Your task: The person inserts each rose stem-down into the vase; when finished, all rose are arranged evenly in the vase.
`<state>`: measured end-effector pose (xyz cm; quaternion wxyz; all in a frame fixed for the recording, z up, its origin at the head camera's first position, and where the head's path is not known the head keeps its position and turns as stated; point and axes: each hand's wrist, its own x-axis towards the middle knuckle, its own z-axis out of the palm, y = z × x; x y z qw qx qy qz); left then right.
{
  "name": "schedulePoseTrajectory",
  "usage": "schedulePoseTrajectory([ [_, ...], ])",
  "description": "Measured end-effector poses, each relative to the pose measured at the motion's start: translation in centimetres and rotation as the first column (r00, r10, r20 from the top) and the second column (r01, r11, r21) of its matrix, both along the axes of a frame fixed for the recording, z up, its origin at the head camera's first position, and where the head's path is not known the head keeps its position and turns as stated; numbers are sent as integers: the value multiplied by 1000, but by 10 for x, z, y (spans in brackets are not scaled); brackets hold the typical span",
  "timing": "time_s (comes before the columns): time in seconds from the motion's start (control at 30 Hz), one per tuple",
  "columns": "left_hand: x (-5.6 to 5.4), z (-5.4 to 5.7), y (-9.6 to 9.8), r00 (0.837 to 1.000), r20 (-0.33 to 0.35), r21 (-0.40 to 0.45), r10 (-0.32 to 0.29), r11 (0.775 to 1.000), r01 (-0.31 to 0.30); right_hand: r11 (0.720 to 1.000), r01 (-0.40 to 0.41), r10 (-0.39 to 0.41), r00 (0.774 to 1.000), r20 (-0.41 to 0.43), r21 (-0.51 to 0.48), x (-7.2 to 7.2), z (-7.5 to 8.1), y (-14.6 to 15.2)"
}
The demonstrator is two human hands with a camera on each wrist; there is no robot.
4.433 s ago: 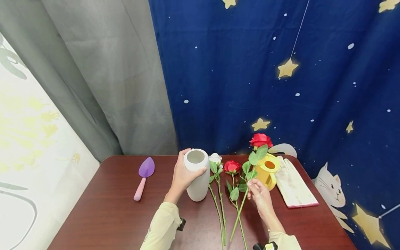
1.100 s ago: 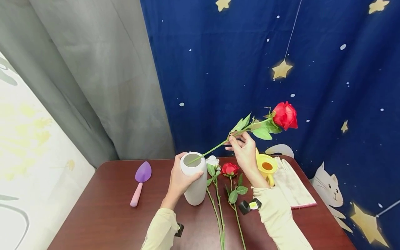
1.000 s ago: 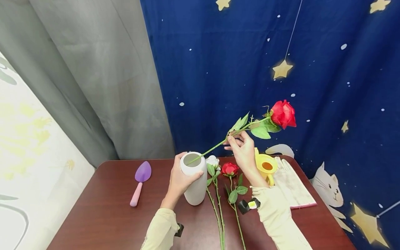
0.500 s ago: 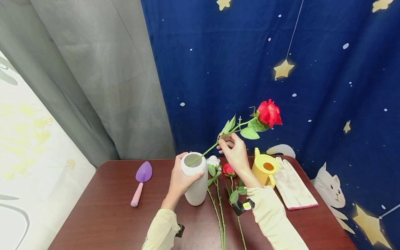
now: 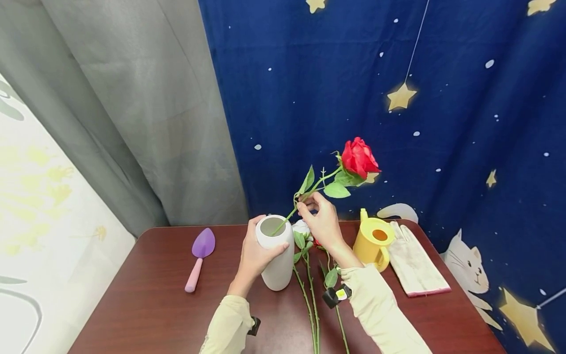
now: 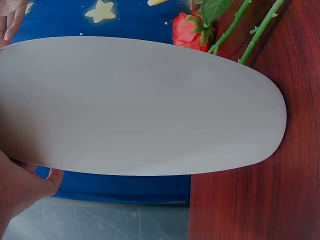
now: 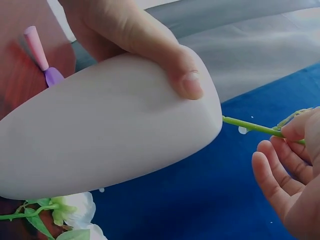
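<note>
The table (image 5: 146,305) is dark reddish and a little shiny. On it stands the vase (image 5: 279,268), the left hand (image 5: 255,253) curled around its upper part. The right hand (image 5: 324,223) pinches the rose (image 5: 359,158), its stem (image 5: 289,215) reaching into the vase. Behind hang a grey curtain (image 5: 177,123) and a blue curtain (image 5: 309,83) with stars (image 5: 401,97).

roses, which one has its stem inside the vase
The red rose in the right hand; its stem enters the white vase, the others lie on the table.
</note>
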<state>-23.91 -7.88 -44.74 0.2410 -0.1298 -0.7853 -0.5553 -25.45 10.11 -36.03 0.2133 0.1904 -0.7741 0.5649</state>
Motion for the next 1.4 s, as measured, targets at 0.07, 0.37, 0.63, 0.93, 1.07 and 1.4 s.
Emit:
schedulePoseTrajectory([
  [0.07,0,0,0,1000,-3,-3,-1,1000,1,1000,-2,2,1000,-4,8,0,-2,-1],
  [0.37,-1,-1,1,1000,-14,3,-2,1000,2,999,3,-3,1000,-5,-35,0,-4,-4],
  [0.63,-1,-1,0,1000,-14,-2,4,1000,-4,1000,20,-20,999,-30,22,1,-14,-11],
  [0.93,-2,0,2,1000,5,3,10,1000,-10,1000,-15,15,999,-34,-19,1,-15,-11],
  [1.07,-2,1,2,1000,17,0,0,1000,0,1000,-13,13,1000,-21,-21,2,-14,-13],
  [1.4,0,1,1,1000,5,0,-2,1000,2,986,67,-60,997,-46,150,7,-26,-24],
])
